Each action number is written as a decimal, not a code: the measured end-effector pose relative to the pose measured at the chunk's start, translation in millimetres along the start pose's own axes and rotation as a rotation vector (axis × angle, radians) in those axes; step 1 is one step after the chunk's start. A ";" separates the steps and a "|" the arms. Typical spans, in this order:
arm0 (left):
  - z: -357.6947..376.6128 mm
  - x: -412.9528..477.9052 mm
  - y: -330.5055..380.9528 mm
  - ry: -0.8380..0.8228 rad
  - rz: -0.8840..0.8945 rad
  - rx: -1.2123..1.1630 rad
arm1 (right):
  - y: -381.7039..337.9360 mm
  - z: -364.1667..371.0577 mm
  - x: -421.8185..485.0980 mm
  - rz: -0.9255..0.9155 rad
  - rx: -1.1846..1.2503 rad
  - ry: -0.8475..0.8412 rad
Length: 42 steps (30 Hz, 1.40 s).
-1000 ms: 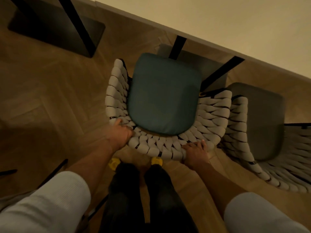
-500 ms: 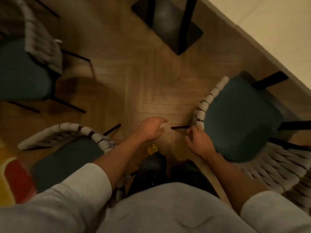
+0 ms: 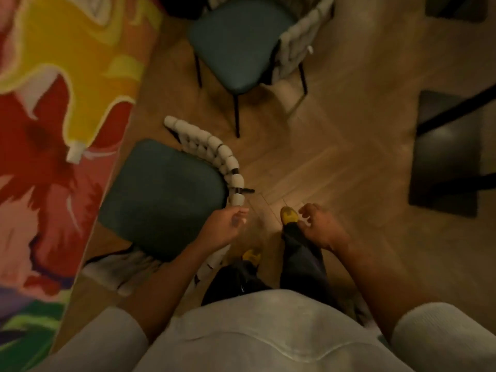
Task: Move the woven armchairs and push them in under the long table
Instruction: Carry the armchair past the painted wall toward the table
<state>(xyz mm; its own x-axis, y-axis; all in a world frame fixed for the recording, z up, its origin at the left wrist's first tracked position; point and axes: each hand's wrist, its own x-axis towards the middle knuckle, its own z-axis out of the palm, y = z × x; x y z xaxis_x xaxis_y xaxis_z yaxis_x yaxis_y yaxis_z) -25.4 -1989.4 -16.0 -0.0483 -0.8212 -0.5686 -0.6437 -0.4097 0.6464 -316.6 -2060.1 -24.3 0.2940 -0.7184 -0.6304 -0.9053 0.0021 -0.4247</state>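
You reach for the next armchair

The rug (image 3: 53, 130) lies at 9 o'clock; the near armchair (image 3: 161, 197) stands beside it at 8, not yet at the table. Your left hand (image 3: 225, 226) curls at its woven back (image 3: 214, 149); whether it grasps, I cannot tell. Your right hand (image 3: 319, 226) hangs released, empty. Next, I think, you need both hands on the back to turn it.

Two woven armchairs stand here: the near armchair (image 3: 161, 194) and the far armchair (image 3: 236, 44) (both teal-seated). There is one bright rug (image 3: 53, 103). Two hands show, the left hand (image 3: 224, 226) and the right hand (image 3: 322, 229).
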 end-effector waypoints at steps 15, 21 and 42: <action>91.3 -79.6 -17.2 0.542 -0.677 -0.131 | -101.3 -42.0 122.1 -0.770 -0.494 -0.265; 101.2 -87.8 -45.1 0.501 -0.745 0.006 | -149.5 -20.3 154.8 -1.114 -0.768 -0.150; 71.1 -90.6 -190.3 0.040 -0.662 0.365 | -214.6 88.4 175.3 -0.817 -1.568 -0.305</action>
<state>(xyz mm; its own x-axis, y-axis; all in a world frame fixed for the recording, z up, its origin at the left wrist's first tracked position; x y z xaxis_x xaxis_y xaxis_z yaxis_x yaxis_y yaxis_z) 47.1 -1808.8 -123.6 0.4594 -0.4656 -0.7564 -0.7409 -0.6706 -0.0373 -43.7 -2125.0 -101.1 0.6465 -0.0585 -0.7607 0.1204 -0.9767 0.1775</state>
